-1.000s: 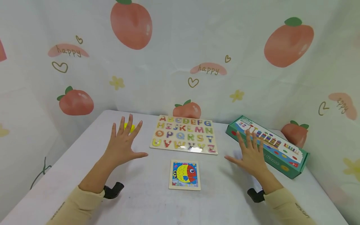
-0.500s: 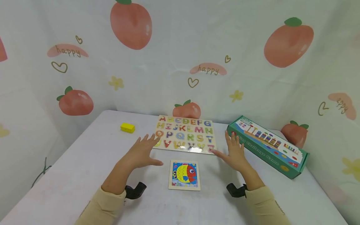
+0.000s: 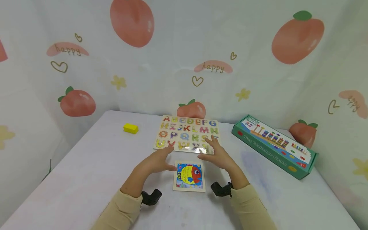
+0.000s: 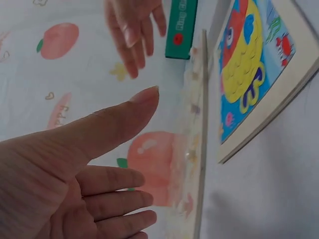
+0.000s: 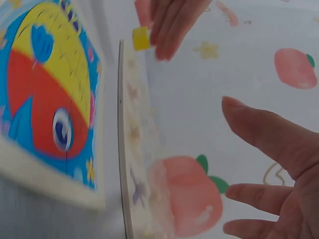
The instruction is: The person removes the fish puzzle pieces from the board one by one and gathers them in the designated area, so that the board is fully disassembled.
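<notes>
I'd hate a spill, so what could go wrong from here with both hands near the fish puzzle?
The fish puzzle might come apart if tilted, since seams show across it. The right hand overlaps the letter board in the head view, so it might bump that.

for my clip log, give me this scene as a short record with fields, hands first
left hand: open, holding nothing
right hand: open, holding nothing
puzzle: fish picture, flat on table
board: letters, beyond puzzle
box: green, right of board
block: yellow, left of board
</notes>
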